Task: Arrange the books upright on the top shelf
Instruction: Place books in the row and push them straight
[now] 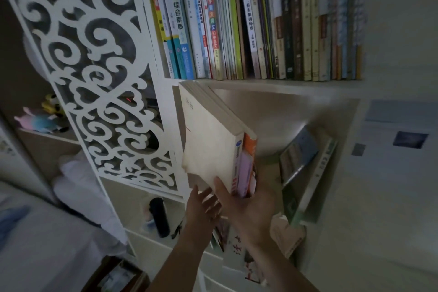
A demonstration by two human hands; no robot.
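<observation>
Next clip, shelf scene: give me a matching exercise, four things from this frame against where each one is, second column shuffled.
Things:
1. row of upright books
2. small stack of books
3. leaning green book
4. dark bottle

Places:
A. tilted against the right wall of the middle compartment
B. lower compartment, left of the hands
C. top shelf
D. held at its lower end by the right hand, at the left of the middle compartment

Pairs: 1-C, 2-D, 3-A, 4-B
</observation>
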